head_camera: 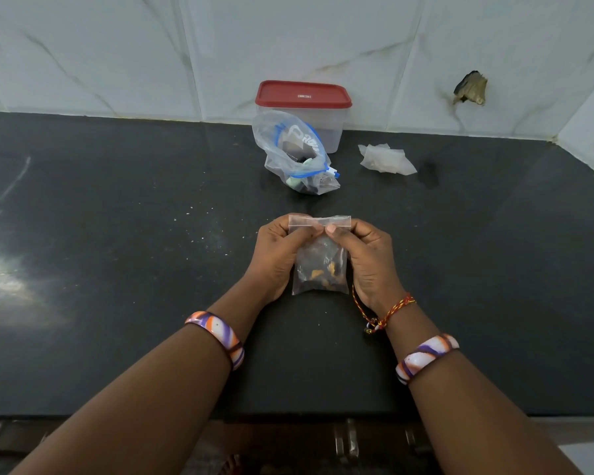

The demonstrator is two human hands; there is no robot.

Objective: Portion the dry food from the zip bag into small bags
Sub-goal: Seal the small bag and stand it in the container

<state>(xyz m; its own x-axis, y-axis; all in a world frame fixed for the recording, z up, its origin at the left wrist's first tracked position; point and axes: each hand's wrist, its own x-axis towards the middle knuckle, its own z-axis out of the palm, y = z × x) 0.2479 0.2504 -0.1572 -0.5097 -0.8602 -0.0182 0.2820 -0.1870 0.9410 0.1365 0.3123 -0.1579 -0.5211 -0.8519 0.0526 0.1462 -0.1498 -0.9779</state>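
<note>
A small clear bag with dark and orange bits of dry food hangs upright between both hands above the black counter. My left hand pinches its top strip from the left, thumb on the near side. My right hand pinches the same strip from the right, the two thumbs almost meeting at the middle. Farther back lies the large zip bag with a blue seal, its mouth gaping, dry food inside.
A clear plastic box with a red lid stands against the tiled wall behind the zip bag. A few crumpled small clear bags lie to the right of it. Crumbs dot the counter left of my hands. The counter's front edge runs under my forearms.
</note>
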